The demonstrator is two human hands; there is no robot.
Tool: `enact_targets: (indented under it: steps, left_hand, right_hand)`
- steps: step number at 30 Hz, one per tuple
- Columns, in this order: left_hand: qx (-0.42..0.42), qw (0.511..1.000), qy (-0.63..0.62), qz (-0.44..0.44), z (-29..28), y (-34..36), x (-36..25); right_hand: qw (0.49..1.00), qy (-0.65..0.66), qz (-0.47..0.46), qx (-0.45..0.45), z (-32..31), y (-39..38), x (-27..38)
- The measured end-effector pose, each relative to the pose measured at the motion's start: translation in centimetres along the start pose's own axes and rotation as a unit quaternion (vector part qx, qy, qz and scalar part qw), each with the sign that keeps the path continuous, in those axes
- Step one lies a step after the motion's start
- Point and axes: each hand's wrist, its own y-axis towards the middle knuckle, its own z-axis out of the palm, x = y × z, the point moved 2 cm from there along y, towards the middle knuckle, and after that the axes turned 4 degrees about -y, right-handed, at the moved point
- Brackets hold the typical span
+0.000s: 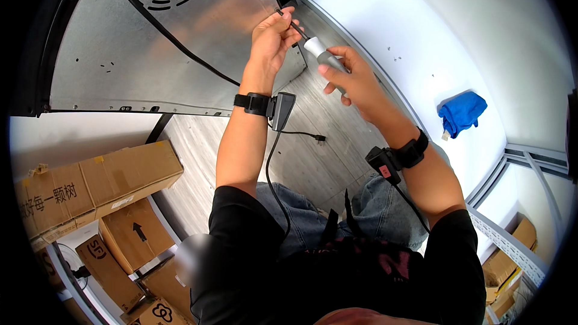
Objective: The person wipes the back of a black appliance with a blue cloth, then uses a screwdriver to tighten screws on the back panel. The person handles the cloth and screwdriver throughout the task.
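My right hand (355, 84) grips the grey-and-white handle of a screwdriver (315, 47), its fingers wrapped round the grey part. The screwdriver's thin dark shaft slants up and left to my left hand (274, 37). There the thumb and fingers are closed around the shaft's front end, by the right edge of a large metal panel (198, 54). Whether a screw sits at the tip is hidden by the fingers.
Across the metal panel runs a black power cable, its plug (320, 138) on the wood-look floor. A blue cloth (462, 112) lies on the white shelf at right, near scattered small bits. Cardboard boxes (114, 174) stack at left. Thin cables hang from both wrist straps.
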Motion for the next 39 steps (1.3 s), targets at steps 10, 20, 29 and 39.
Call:
enact_targets:
  steps: [10, 20, 29, 39]
  left_hand:
    - [-0.002, 1.000, -0.008, -0.018, 0.5, -0.4, -0.4]
    - [0.006, 1.000, 0.018, 0.001, 0.3, 0.0, 0.1]
    - [-0.003, 1.000, 0.017, 0.009, 0.4, -0.2, 0.1]
    - [-0.019, 1.000, 0.015, 0.006, 0.8, -0.4, 0.0]
  right_hand:
    - [0.998, -0.002, 0.050, 0.035, 0.0, 0.0, -0.8]
    - [0.983, 0.107, 0.128, 0.073, -0.6, 1.0, -1.4]
    - [0.984, 0.123, 0.109, 0.071, -1.1, 1.1, -1.4]
    - [0.943, 0.287, 0.111, 0.129, -1.2, 1.4, -2.4]
